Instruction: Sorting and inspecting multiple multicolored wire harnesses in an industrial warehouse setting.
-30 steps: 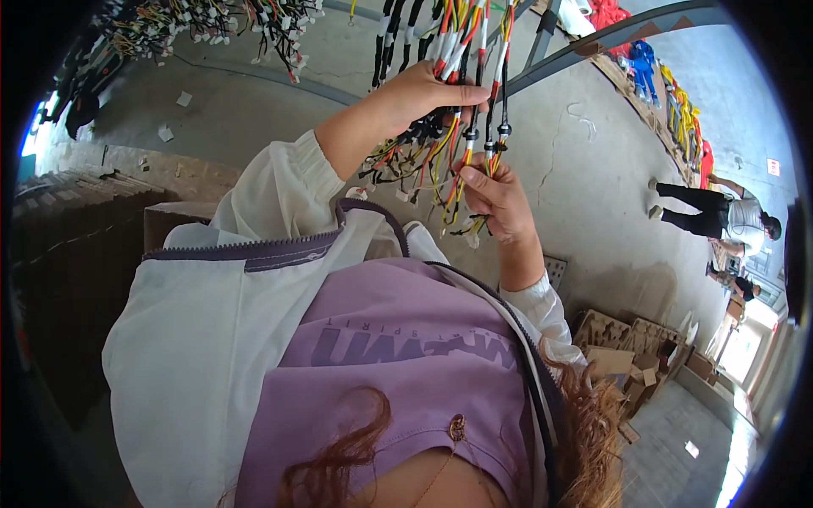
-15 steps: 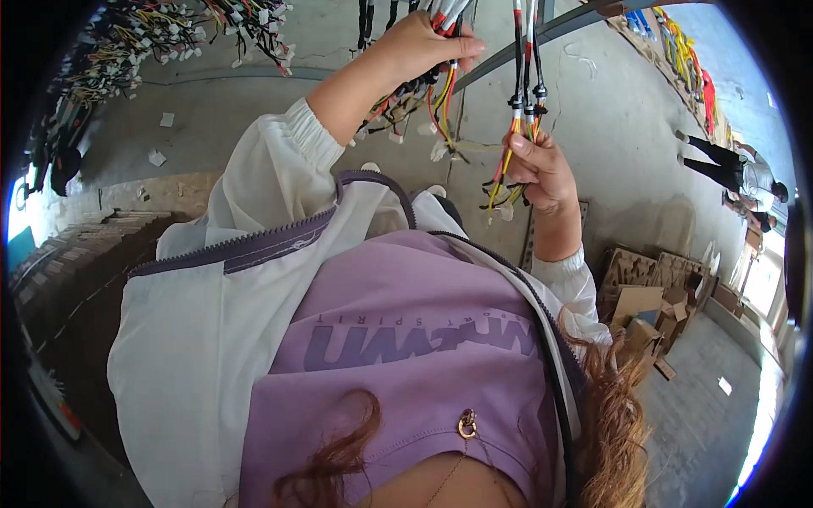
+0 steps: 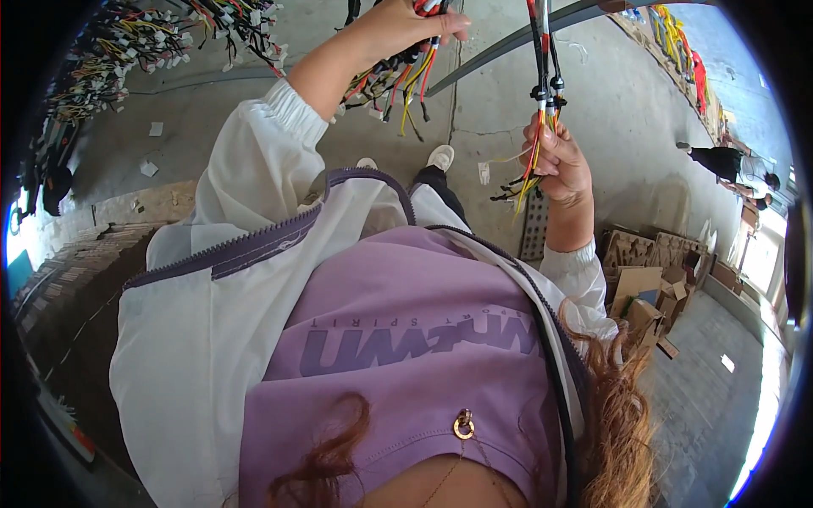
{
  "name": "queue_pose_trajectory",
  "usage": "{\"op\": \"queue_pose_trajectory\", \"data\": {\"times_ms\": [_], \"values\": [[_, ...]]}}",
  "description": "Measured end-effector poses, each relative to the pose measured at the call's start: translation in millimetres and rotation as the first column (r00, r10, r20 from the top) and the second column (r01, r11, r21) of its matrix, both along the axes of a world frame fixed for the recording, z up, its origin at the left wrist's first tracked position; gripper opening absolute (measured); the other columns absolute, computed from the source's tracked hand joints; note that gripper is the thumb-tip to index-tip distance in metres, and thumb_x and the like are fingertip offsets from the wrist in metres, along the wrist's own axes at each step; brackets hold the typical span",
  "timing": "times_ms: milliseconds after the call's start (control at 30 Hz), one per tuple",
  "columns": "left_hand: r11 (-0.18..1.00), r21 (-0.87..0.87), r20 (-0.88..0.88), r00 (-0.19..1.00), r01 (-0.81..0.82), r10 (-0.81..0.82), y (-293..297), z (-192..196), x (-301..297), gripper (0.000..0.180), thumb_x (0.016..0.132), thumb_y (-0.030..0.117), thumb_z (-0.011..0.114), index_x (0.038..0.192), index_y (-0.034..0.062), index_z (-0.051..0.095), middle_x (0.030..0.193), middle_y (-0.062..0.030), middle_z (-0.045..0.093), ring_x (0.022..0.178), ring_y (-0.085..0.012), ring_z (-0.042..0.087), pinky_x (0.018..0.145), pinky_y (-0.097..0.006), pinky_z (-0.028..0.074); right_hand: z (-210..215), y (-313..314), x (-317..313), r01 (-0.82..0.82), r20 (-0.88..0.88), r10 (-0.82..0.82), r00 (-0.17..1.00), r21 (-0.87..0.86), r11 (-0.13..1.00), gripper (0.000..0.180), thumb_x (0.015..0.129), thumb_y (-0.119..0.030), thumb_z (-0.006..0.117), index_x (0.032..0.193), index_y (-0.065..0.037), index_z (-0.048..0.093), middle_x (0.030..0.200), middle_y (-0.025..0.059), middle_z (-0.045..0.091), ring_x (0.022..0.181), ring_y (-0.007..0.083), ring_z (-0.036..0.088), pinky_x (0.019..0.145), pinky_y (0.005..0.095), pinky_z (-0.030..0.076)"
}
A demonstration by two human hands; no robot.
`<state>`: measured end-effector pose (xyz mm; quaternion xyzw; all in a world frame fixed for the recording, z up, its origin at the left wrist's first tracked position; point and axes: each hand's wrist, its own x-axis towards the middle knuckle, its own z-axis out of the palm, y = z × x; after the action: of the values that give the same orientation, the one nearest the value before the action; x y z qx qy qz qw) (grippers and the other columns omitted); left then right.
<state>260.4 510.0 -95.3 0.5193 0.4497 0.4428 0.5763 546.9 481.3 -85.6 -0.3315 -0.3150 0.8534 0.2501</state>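
Observation:
At the top middle, my left hand (image 3: pixel 405 25) is closed round a bundle of wires (image 3: pixel 412 83), whose red, yellow and black ends hang below the fingers. My right hand (image 3: pixel 562 162), lower and further right, pinches the lower part of a hanging wire harness (image 3: pixel 543 72). This harness has several black strands with red and white parts and black ties just above my fingers. Its loose yellow, red and black ends fan out under the hand, with a white connector (image 3: pixel 483 173) off to their left.
A grey metal rail (image 3: pixel 508 55) crosses behind the harnesses. Many wire harnesses (image 3: pixel 127 51) hang at the upper left. Cardboard boxes (image 3: pixel 644 305) sit at the right, stacked flat pieces (image 3: pixel 76 262) at the left. Another person (image 3: pixel 749 169) stands at the far right, near yellow and red cables (image 3: pixel 682 51).
My right hand has shifted right with the harness it holds. My left hand has moved slightly up and left, still on its bundle. More of my shoes shows on the floor.

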Motion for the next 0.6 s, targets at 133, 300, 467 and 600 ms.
{"op": "queue_pose_trajectory", "data": {"times_ms": [133, 300, 467, 600], "values": [[0.992, 0.012, 0.086, 0.988, 0.129, -0.129, -11.4, 6.1, -1.0, 0.025, 0.085, 0.025, 0.056, 0.088, 0.0007, 0.061, 0.071, 0.0007, 0.055, 0.067, -0.0086, 0.052, 0.062, -0.022, 0.041, -3.6, 5.1, 4.3, -0.017, 0.007, 0.016, 1.000, 0.004, 1.000, 0.010, 0.084, -0.013, 0.055, 0.088, -0.005, 0.051, 0.065, -0.0030, 0.041, 0.040, 0.0008, 0.026, 0.039, 0.0165, 0.023], [0.972, 0.011, 0.028, 0.972, 0.233, -0.233, -21.8, 13.8, 3.1, 0.024, 0.082, 0.023, 0.056, 0.094, 0.0026, 0.061, 0.092, -0.0038, 0.061, 0.071, -0.0065, 0.049, 0.067, -0.022, 0.042, -9.8, 10.4, 9.4, -0.006, 0.023, 0.006, 1.000, 0.011, 1.000, 0.007, 0.084, -0.013, 0.055, 0.086, -0.007, 0.052, 0.065, -0.0041, 0.040, 0.040, 0.0006, 0.026, 0.040, 0.0165, 0.023], [0.973, -0.041, 0.043, 0.973, 0.226, -0.225, -19.1, 13.2, 8.0, 0.024, 0.083, 0.022, 0.057, 0.096, 0.0022, 0.061, 0.091, -0.0036, 0.060, 0.074, -0.0068, 0.050, 0.069, -0.023, 0.042, -5.0, 7.5, 4.7, 0.013, 0.181, -0.040, 0.983, 0.146, 0.989, 0.015, 0.083, -0.018, 0.055, 0.088, -0.004, 0.055, 0.075, 0.0015, 0.049, 0.069, 0.0112, 0.046, 0.059, 0.0204, 0.036], [0.979, -0.045, 0.096, 0.977, 0.197, -0.192, -20.0, 19.3, 16.3, 0.024, 0.083, 0.021, 0.057, 0.095, 0.0013, 0.062, 0.093, -0.0051, 0.061, 0.076, -0.0079, 0.052, 0.068, -0.023, 0.044, 8.9, 3.2, -7.1, -0.017, 0.175, -0.017, 0.984, 0.189, 0.982, 0.022, 0.083, -0.017, 0.055, 0.097, 0.000, 0.054, 0.087, 0.0051, 0.056, 0.060, 0.0092, 0.045, 0.055, 0.0202, 0.036]]}}
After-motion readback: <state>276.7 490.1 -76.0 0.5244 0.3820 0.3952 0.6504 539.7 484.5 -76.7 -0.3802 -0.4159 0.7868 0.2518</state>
